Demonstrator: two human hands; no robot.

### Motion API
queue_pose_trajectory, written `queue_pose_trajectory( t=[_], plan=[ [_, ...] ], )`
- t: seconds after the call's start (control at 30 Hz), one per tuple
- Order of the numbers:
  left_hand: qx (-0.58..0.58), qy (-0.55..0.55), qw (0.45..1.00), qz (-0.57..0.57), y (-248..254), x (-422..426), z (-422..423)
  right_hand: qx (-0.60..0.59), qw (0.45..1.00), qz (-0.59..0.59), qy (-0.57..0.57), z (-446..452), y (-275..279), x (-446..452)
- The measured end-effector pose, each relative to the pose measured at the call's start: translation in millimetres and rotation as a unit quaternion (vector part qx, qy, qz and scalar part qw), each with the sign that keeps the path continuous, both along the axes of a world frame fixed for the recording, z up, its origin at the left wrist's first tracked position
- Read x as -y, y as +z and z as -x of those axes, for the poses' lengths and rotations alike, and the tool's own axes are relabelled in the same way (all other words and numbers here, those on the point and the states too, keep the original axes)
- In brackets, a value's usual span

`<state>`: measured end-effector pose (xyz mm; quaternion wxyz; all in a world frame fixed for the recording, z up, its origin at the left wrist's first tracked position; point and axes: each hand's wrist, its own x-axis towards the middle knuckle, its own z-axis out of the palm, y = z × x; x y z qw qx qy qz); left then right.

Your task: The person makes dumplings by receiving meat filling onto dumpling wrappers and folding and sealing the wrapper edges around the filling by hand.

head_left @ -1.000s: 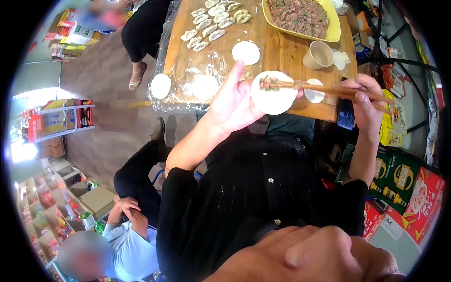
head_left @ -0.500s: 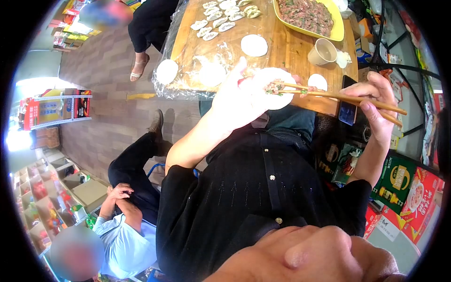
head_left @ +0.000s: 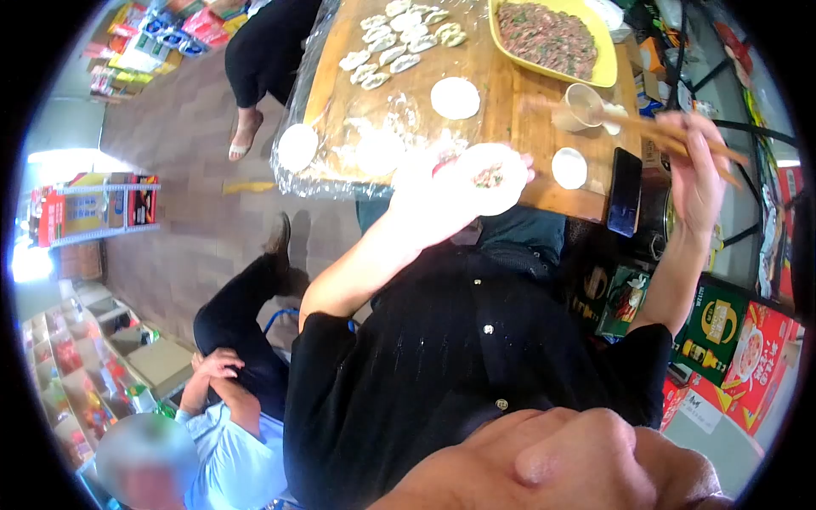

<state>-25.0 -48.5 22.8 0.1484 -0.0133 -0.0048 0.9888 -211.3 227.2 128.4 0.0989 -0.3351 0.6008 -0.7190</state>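
My left grip [head_left: 425, 183] is holding the dough circle [head_left: 503, 195], cupped from beneath at the near edge of the desk [head_left: 495, 110]. My right grip [head_left: 699, 166] is clamping the chopsticks [head_left: 650, 129], clear of the dough. The circle is likely weighing little, bending softly, tearing easily; broad support underneath is suiting it, keeping pressure off the filling [head_left: 488, 177].
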Motion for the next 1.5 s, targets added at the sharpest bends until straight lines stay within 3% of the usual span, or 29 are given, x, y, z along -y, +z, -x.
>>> queue_pose_trajectory(
  t=[0.17,0.3,0.5,0.7,0.8,1.0,1.2,1.5],
  plan=[
    [0.044,-0.004,0.998,0.053,-10.8,-3.7,3.6,-0.026,0.986,-0.092,-0.138,52.6,-16.5,40.4],
    [0.071,0.005,0.996,0.062,-11.0,3.3,7.5,-0.061,0.990,-0.092,-0.087,80.5,-46.7,70.2],
    [0.103,-0.004,0.994,0.045,-18.1,5.3,15.1,-0.082,0.963,-0.232,-0.109,87.5,-58.6,104.6],
    [0.083,-0.016,0.994,0.063,-24.3,4.8,20.5,-0.121,0.959,-0.239,-0.094,92.4,-67.9,111.3],
    [0.085,-0.017,0.994,0.071,-27.5,6.2,21.1,0.025,0.983,-0.151,-0.103,88.4,-59.4,107.8],
    [0.098,-0.026,0.993,0.057,-34.1,3.9,21.8,-0.089,0.971,-0.195,-0.108,95.8,-77.6,112.0],
    [0.094,-0.028,0.991,0.086,-35.3,1.8,24.7,-0.059,0.981,-0.130,-0.133,93.7,-61.8,105.5],
    [0.126,-0.011,0.989,0.082,-36.9,0.5,23.1,-0.070,0.961,-0.237,-0.124,91.9,-67.7,111.3]
  ],
)
